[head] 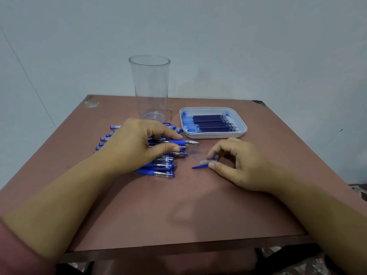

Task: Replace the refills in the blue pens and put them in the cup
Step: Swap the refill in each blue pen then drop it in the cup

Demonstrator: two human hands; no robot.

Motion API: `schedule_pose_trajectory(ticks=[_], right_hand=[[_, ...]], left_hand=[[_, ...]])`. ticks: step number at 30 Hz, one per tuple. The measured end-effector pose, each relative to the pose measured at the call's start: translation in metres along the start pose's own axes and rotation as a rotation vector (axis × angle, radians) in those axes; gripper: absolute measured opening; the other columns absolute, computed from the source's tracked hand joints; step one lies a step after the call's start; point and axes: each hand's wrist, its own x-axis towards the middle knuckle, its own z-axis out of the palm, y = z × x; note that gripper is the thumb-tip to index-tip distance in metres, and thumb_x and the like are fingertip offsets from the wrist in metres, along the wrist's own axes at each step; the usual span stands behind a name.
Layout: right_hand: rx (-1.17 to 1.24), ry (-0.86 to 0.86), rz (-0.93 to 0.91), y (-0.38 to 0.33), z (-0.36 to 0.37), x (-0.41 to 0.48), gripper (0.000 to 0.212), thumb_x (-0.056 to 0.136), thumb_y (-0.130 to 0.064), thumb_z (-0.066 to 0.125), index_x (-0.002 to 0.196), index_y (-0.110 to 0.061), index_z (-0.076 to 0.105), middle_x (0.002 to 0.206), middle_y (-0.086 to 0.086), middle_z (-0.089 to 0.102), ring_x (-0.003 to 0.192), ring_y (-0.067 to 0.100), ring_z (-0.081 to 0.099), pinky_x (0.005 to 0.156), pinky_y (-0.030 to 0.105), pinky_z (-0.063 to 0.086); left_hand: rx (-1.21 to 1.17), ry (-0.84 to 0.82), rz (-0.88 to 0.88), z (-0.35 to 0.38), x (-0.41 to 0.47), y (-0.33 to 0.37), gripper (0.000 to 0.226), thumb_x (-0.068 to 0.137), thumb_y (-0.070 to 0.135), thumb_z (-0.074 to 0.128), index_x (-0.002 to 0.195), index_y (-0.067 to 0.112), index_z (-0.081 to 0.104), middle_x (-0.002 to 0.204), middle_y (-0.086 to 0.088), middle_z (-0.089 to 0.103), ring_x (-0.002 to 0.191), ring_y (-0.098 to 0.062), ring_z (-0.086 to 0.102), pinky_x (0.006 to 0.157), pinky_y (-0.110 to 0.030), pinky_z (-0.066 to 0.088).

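Left hand [137, 144]: pinches an uncapped blue pen [179, 142] above the pen pile [161, 168].
Right hand [241, 165]: pinches a pen cap [206, 161] against the table [178, 215].
Refill tray [214, 135]: one o'clock of the hands.
Cup [151, 86]: twelve o'clock, upright.

cup [151, 84]: clear glossy plastic | tray [243, 129]: white plastic | table [178, 205]: matt brown

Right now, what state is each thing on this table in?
cup: upright, empty.
tray: holds refills lying side by side.
pile of pens: lying on the table, partly under the left hand.
held pen: uncapped, tip bare, gripped by the left hand.
cap: off the pen, pinched by the right hand.
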Motion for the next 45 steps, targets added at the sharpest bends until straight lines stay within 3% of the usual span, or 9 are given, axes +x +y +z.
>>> schedule_pose_trajectory(ticks=[4, 9, 14, 18, 26, 30, 34, 39, 45], right_hand=[[-0.078, 0.033, -0.050, 0.002, 0.005, 0.004, 0.012, 0.082, -0.032, 0.066, 0.094, -0.029, 0.065, 0.090, -0.017, 0.062, 0.088, 0.004, 0.055, 0.077, 0.009, 0.037], [-0.134, 0.255, -0.120, -0.010, 0.009, 0.018, 0.028, 0.088, -0.042, 0.056, 0.102, -0.021, 0.067, 0.093, -0.012, 0.063, 0.086, 0.010, 0.055, 0.081, 0.028, 0.044], [-0.198, 0.346, -0.263, -0.010, 0.018, 0.024, 0.020, 0.093, -0.030, 0.058, 0.094, -0.014, 0.071, 0.086, -0.004, 0.066, 0.079, 0.019, 0.057, 0.074, 0.039, 0.047], [-0.194, 0.405, -0.325, -0.008, 0.019, 0.023, 0.012, 0.090, -0.018, 0.066, 0.094, -0.010, 0.074, 0.086, 0.002, 0.069, 0.079, 0.021, 0.060, 0.076, 0.032, 0.048], [-0.148, 0.442, -0.365, -0.008, 0.019, 0.021, 0.016, 0.083, -0.012, 0.074, 0.098, -0.006, 0.074, 0.092, 0.002, 0.071, 0.081, 0.016, 0.063, 0.079, 0.026, 0.051], [-0.063, 0.391, -0.267, -0.011, 0.019, 0.020, 0.026, 0.089, -0.024, 0.066, 0.108, -0.007, 0.070, 0.096, -0.003, 0.067, 0.086, 0.010, 0.060, 0.082, 0.022, 0.048], [-0.116, 0.370, -0.292, -0.008, 0.021, 0.023, 0.011, 0.090, -0.017, 0.066, 0.094, -0.008, 0.071, 0.085, 0.002, 0.067, 0.078, 0.019, 0.061, 0.074, 0.033, 0.049], [-0.056, 0.370, -0.232, -0.010, 0.020, 0.021, 0.020, 0.087, -0.027, 0.067, 0.099, -0.010, 0.068, 0.089, -0.005, 0.064, 0.082, 0.007, 0.055, 0.078, 0.018, 0.044], [-0.080, 0.352, -0.258, -0.010, 0.024, 0.023, 0.010, 0.088, -0.016, 0.068, 0.095, -0.010, 0.069, 0.086, -0.003, 0.066, 0.079, 0.013, 0.058, 0.073, 0.028, 0.049]], left_hand=[[0.004, 0.027, 0.013, 0.002, -0.001, -0.002, 0.017, 0.076, 0.059, 0.068, 0.092, 0.054, 0.070, 0.086, 0.028, 0.068, 0.084, 0.002, 0.064, 0.071, -0.016, 0.049], [0.024, 0.056, 0.056, 0.004, 0.000, -0.003, 0.031, 0.078, 0.057, 0.066, 0.105, 0.043, 0.071, 0.086, 0.026, 0.068, 0.083, 0.003, 0.065, 0.072, -0.023, 0.051], [0.032, 0.063, 0.086, 0.010, 0.000, 0.001, 0.025, 0.081, 0.043, 0.072, 0.105, 0.046, 0.067, 0.080, 0.035, 0.062, 0.081, 0.005, 0.063, 0.070, -0.013, 0.046], [0.017, 0.059, 0.065, 0.011, 0.000, 0.001, 0.022, 0.082, 0.043, 0.071, 0.103, 0.046, 0.067, 0.080, 0.035, 0.062, 0.080, 0.005, 0.063, 0.070, -0.011, 0.044], [0.014, 0.024, 0.036, 0.011, -0.001, 0.002, 0.017, 0.085, 0.041, 0.069, 0.101, 0.040, 0.073, 0.077, 0.027, 0.066, 0.073, -0.008, 0.062, 0.062, -0.021, 0.046], [0.050, 0.062, 0.062, 0.010, -0.001, 0.001, 0.019, 0.082, 0.042, 0.071, 0.101, 0.044, 0.070, 0.078, 0.032, 0.062, 0.078, 0.002, 0.062, 0.067, -0.013, 0.044], [0.086, 0.060, 0.073, 0.011, -0.001, 0.000, 0.022, 0.081, 0.045, 0.069, 0.103, 0.045, 0.070, 0.078, 0.033, 0.060, 0.079, 0.005, 0.061, 0.069, -0.014, 0.046], [0.085, 0.051, 0.066, 0.012, 0.000, -0.001, 0.023, 0.081, 0.047, 0.067, 0.103, 0.048, 0.067, 0.076, 0.036, 0.058, 0.079, 0.010, 0.059, 0.069, -0.010, 0.043], [0.076, 0.045, 0.080, 0.013, -0.001, 0.001, 0.023, 0.082, 0.047, 0.067, 0.105, 0.047, 0.067, 0.085, 0.028, 0.065, 0.083, 0.003, 0.063, 0.071, -0.024, 0.051]])
